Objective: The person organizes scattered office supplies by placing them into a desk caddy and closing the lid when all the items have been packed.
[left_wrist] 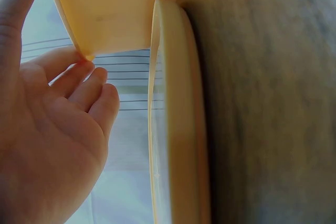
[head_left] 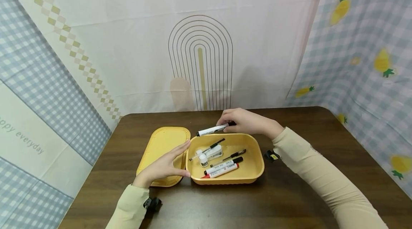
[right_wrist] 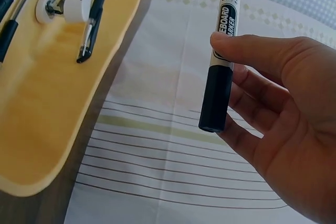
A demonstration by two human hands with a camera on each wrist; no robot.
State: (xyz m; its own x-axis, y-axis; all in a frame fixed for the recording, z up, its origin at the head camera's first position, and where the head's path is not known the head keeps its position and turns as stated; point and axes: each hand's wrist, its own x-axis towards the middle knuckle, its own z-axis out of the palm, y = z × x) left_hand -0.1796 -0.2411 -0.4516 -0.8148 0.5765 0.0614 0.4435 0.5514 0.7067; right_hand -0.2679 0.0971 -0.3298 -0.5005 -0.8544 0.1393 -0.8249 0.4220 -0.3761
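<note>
My right hand (head_left: 246,122) pinches a white whiteboard marker (right_wrist: 226,19) between thumb and fingers, above the far rim of a yellow box (head_left: 257,150). The marker's black cap (right_wrist: 216,98) points toward the palm side. At the box's left end my left hand (head_left: 165,166) is spread, fingers touching the far corner and thumb by the near corner. Inside the box lie a red marker (head_left: 224,170), a black-capped marker (head_left: 220,167), two pens, one of them a black-capped pen (head_left: 216,144), a white stapler-like object (head_left: 215,153) and a small white-capped bottle (head_left: 203,160).
A yellow lid (head_left: 165,139) lies left of the box, partly under the left hand and wrist. Both rest on a dark wooden table (head_left: 305,193). A patterned cloth (head_left: 257,43) hangs right behind the table's far edge.
</note>
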